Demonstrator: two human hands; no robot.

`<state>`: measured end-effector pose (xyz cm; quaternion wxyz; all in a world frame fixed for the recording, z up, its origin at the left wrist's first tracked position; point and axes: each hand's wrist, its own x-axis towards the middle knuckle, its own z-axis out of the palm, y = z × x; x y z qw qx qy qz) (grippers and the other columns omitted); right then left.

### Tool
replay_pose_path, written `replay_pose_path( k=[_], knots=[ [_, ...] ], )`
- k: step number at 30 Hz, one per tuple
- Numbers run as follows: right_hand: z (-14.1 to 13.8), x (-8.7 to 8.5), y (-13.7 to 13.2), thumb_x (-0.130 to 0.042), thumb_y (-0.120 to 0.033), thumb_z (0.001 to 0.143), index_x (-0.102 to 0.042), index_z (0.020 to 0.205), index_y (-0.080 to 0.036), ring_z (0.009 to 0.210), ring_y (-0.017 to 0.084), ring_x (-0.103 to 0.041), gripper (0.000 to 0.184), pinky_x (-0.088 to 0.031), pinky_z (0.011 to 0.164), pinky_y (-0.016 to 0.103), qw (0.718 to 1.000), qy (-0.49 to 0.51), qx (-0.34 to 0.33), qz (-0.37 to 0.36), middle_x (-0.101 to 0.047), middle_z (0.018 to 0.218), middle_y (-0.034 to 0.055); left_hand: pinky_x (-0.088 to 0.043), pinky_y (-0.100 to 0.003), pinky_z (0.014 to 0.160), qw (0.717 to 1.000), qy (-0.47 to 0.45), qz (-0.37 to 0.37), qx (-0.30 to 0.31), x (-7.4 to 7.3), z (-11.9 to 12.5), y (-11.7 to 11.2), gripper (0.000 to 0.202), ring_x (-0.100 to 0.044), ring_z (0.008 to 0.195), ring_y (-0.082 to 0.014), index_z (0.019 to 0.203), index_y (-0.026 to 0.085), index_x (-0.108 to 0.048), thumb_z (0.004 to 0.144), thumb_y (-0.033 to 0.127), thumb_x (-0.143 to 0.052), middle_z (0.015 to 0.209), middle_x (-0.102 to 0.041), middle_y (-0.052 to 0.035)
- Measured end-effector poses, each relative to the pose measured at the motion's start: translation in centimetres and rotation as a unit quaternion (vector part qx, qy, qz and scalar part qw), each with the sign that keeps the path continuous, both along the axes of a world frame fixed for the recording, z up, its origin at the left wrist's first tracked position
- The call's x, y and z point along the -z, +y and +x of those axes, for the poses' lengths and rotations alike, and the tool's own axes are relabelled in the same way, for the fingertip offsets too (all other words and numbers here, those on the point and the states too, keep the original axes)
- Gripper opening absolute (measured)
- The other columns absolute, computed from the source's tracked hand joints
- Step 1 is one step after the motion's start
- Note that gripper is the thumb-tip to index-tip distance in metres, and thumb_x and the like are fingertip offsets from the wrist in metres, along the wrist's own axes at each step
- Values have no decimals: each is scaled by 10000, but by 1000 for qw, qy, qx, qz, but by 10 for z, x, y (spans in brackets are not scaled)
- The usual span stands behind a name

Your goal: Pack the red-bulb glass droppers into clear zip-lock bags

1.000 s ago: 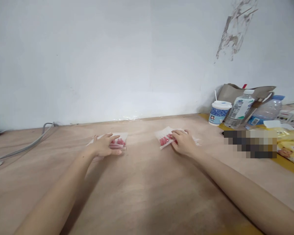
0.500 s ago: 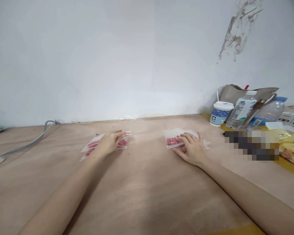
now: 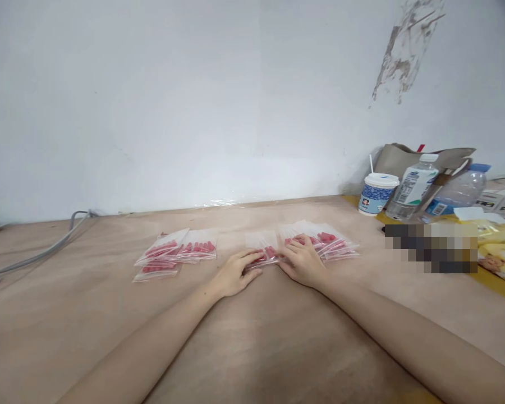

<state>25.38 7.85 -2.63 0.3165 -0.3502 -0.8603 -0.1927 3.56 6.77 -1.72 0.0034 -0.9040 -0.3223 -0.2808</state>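
Observation:
A small clear zip bag (image 3: pixel 261 240) with red pieces in it lies on the table before me. My left hand (image 3: pixel 239 272) holds its lower left edge, with the fingers over the bag and the thumb below. My right hand (image 3: pixel 303 262) has its fingers apart. Its fingertips touch the bag's right edge and the near left part of a fanned pile of similar bags (image 3: pixel 330 241). Another spread group of zip bags (image 3: pixel 197 247) with red pieces lies to the left, with neither hand on it. What the red pieces are is too small to tell.
At the back right stand a lidded cup (image 3: pixel 377 195), a plastic bottle (image 3: pixel 414 188), a blue-capped bottle (image 3: pixel 463 193) and a grey bag (image 3: pixel 398 157). A yellow package (image 3: pixel 499 252) lies at the right. A grey cable (image 3: pixel 54 250) runs along the left, and a wall (image 3: pixel 172 112) rises behind.
My left hand has moved right from the left group to the middle, where a zip bag now lies. My right hand has shifted left across the right pile to this bag's edge.

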Motion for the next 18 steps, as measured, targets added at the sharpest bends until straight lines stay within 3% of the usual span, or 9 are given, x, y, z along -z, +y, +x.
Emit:
replay_pose_path(
  k=[10,13,18],
  knots=[
    [6,0,0,-492,-190,819,-622,744,-208,794,148,-530,152,-240,873,366,1000,2,-23,-14,-653,724,2,-462,-373,851,998,-9,33,-58,7,0,-4,302,-560,986,-225,1132,180,-551,844,261,-518,1095,-585,-99],
    [5,-1,1,-477,-176,823,-620,736,-201,769,143,-523,170,-230,881,383,1000,-4,-27,-11,-652,711,2,-442,-371,857,997,3,59,-41,3,2,-2,313,-541,986,-222,1123,187,-543,820,269,-550,1076,-577,-92],
    [6,1,2,-463,-169,824,-611,748,-198,797,148,-514,169,-211,902,398,1000,-7,-25,-10,-638,699,4,-415,-334,847,993,40,111,4,2,19,9,171,-537,959,-188,983,192,-595,835,180,-511,1019,-605,-50]
  ],
)
